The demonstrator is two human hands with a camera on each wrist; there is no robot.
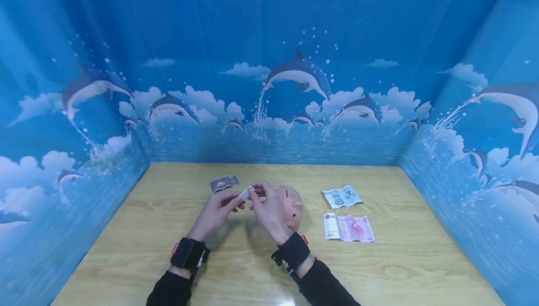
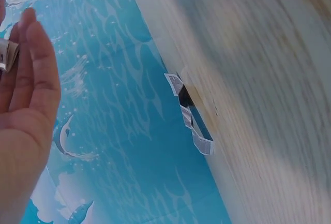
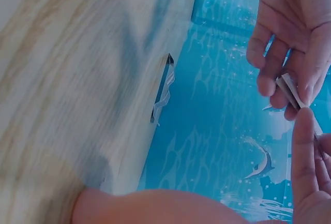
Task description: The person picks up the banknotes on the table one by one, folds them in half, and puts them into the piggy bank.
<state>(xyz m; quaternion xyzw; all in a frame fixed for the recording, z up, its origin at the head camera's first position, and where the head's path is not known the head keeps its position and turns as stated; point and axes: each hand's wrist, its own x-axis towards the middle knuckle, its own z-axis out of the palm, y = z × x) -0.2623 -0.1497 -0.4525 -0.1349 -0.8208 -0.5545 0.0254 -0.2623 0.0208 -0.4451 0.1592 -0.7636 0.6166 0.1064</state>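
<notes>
Between the left hand point(image 1: 214, 211) and the right hand point(image 1: 270, 208), we are seeing a small folded banknote point(image 1: 246, 193), raised above the wooden table point(image 1: 160, 212); both hands are pinching it, thumbs and fingers closed to its thickness. Just beside the right hand, a pink piggy bank point(image 1: 290, 207) is sitting. A grey banknote point(image 1: 224, 183) is lying beyond the left hand; farther right, we are finding a teal banknote point(image 1: 343, 197) and a pink banknote point(image 1: 348, 228).

Held note point(image 1: 246, 193): mostly whitish
Pig point(image 1: 293, 207): peach
Left note point(image 1: 223, 183): grey-brown
Upper-right note point(image 1: 342, 197): pale teal
Lower-right note point(image 1: 348, 228): pink, white
Table point(image 1: 139, 231): tan woodgrain
Backdrop point(image 1: 202, 20): blue, dolphin-cloud print
</notes>
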